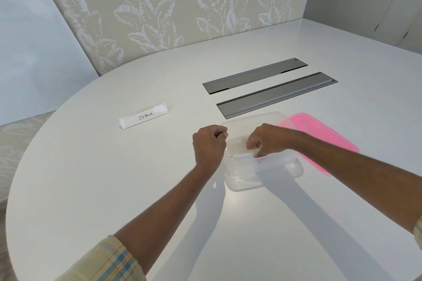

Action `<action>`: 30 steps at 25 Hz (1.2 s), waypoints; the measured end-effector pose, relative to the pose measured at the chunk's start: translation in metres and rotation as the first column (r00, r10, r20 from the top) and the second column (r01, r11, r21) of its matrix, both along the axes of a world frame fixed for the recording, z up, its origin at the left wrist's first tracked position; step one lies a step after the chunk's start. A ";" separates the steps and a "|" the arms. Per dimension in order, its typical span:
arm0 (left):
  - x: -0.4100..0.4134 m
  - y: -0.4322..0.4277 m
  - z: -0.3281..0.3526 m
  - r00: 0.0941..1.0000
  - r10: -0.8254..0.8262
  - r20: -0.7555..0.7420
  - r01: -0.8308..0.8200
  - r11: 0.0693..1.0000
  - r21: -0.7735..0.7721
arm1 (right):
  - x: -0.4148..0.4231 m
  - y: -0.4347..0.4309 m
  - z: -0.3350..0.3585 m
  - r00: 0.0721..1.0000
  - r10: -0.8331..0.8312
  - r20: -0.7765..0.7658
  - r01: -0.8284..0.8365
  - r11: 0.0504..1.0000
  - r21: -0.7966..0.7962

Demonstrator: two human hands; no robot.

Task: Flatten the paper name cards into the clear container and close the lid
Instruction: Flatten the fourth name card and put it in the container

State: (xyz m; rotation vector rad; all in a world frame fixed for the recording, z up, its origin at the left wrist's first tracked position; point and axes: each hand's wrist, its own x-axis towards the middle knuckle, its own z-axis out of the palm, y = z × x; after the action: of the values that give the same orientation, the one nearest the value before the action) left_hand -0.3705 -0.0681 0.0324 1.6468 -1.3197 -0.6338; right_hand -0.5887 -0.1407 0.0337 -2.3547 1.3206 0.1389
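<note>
A clear plastic container [242,180] stands open on the white table in front of me. My right hand [262,140] reaches down into it, fingers pressing on white paper cards [242,159] lying inside. My left hand [209,145] is at the container's left rim, fingers curled; whether it grips the rim is hard to tell. A folded paper name card [143,116] marked "OSTRICH" stands upright to the left, apart from both hands. The pink lid [319,134] lies flat behind and to the right of the container.
Two grey recessed cable trays [274,96] run across the white table [114,178] behind the container. A leaf-patterned wall panel [171,7] stands past the rounded far edge.
</note>
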 end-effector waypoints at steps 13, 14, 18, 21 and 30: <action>0.016 0.001 -0.003 0.993 -0.015 -0.116 0.010 0.999 -0.042 | 0.007 0.000 0.010 0.997 -0.067 -0.046 0.069 0.997 0.023; 0.021 0.001 -0.002 0.993 -0.005 -0.122 -0.002 0.999 -0.053 | 0.008 -0.002 0.015 0.995 -0.104 -0.007 0.104 0.994 0.014; 0.047 -0.002 0.003 0.985 0.048 -0.163 -0.057 0.997 -0.050 | 0.019 -0.012 0.042 0.962 -0.205 0.181 0.217 0.975 -0.052; 0.075 -0.007 0.009 0.976 0.099 -0.194 -0.105 0.994 -0.024 | 0.043 -0.020 0.061 0.925 -0.237 0.297 0.269 0.961 -0.071; 0.183 -0.027 0.031 0.932 0.275 -0.235 -0.282 0.959 0.004 | 0.170 -0.044 0.084 0.748 -0.313 0.585 0.316 0.944 0.100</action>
State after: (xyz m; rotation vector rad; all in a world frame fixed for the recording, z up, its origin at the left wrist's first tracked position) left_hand -0.1878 -0.0953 0.0631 1.6407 -0.9014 -0.6112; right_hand -0.4183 -0.1842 0.1179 -1.8855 1.3435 -0.6621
